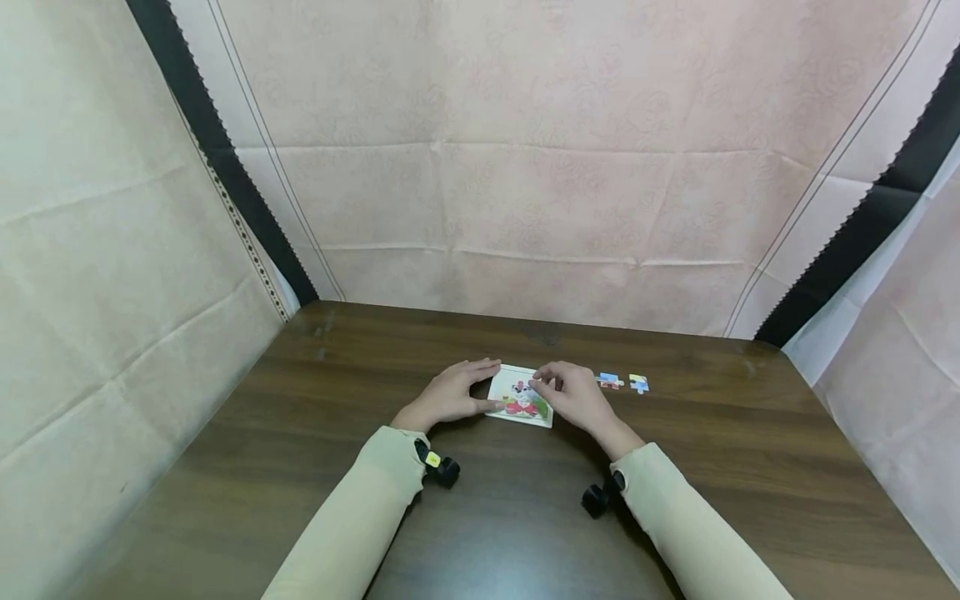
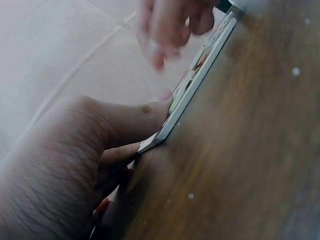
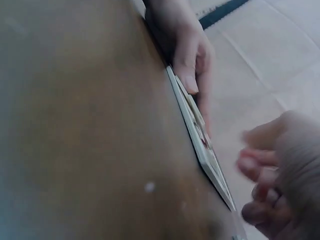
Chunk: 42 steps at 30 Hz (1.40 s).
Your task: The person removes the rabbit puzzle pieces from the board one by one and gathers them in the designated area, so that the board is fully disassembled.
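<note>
A puzzle board (image 1: 507, 382) with a pale rim lies flat on the wooden table, showing a cartoon animal in red on a light background. My left hand (image 1: 452, 394) is at its left side, fingers straight towards the far edge. In the left wrist view the left thumb (image 2: 137, 119) rests on the board's rim. Above the board's right part hovers my right hand (image 1: 573, 394), fingers loosely bent. It is blurred in the right wrist view, and nothing shows between its fingertips. To its right lie puzzle pieces (image 1: 609, 381), blue with some red.
A separate blue and yellow puzzle piece (image 1: 639, 383) lies farther right on the table (image 1: 480, 508). Pale cloth (image 1: 525, 208) hangs behind the table's far edge and along both sides. Each wrist carries a small black camera, the left one (image 1: 447, 472) near the sleeve cuff.
</note>
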### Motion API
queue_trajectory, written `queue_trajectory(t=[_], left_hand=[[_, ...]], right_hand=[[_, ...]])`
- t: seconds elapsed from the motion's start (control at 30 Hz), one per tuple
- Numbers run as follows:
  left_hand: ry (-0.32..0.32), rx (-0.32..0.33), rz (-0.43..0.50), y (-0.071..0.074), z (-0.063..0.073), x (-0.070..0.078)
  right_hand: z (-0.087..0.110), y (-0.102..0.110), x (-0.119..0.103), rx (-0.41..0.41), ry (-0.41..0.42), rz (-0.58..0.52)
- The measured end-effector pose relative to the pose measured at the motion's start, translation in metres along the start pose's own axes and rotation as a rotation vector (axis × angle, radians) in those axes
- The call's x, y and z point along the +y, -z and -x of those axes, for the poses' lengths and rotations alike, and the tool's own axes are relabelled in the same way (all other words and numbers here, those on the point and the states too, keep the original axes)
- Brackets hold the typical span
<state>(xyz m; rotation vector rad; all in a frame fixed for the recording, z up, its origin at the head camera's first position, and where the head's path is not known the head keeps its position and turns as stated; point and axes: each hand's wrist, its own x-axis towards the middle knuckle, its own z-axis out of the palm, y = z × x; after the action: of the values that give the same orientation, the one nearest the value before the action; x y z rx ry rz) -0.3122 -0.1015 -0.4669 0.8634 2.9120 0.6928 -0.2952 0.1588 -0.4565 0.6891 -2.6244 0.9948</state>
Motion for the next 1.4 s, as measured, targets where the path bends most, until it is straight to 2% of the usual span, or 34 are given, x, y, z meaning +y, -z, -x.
queue_trajectory(t=[0.2,0.53,0.67,0.9,1.0,1.27,1.4], left_hand=[[-0.003,-0.001,0.015,0.004,0.001,0.001],[0.004,-0.003,0.000,0.000,0.000,-0.001],[0.004,-0.004,0.004,0.000,0.002,0.000],[-0.005,0.006,0.010,0.000,0.000,-0.001],[-0.010,0.011,0.007,0.000,0.000,-0.001],[-0.013,0.008,-0.001,-0.001,0.000,-0.001],[-0.006,0.003,0.000,-0.001,0.000,-0.001]], right_hand=[[-0.015,-0.009,0.004,-0.151,0.002,0.094],[-0.021,-0.014,0.000,-0.220,-0.124,0.024],[-0.021,-0.016,0.002,-0.227,-0.130,-0.036],[-0.021,-0.012,0.010,-0.222,0.043,-0.019],[-0.021,-0.009,0.012,-0.205,0.103,-0.044],[-0.022,-0.002,0.014,-0.216,0.186,-0.121],[-0.022,-0.002,0.017,-0.210,0.196,-0.154]])
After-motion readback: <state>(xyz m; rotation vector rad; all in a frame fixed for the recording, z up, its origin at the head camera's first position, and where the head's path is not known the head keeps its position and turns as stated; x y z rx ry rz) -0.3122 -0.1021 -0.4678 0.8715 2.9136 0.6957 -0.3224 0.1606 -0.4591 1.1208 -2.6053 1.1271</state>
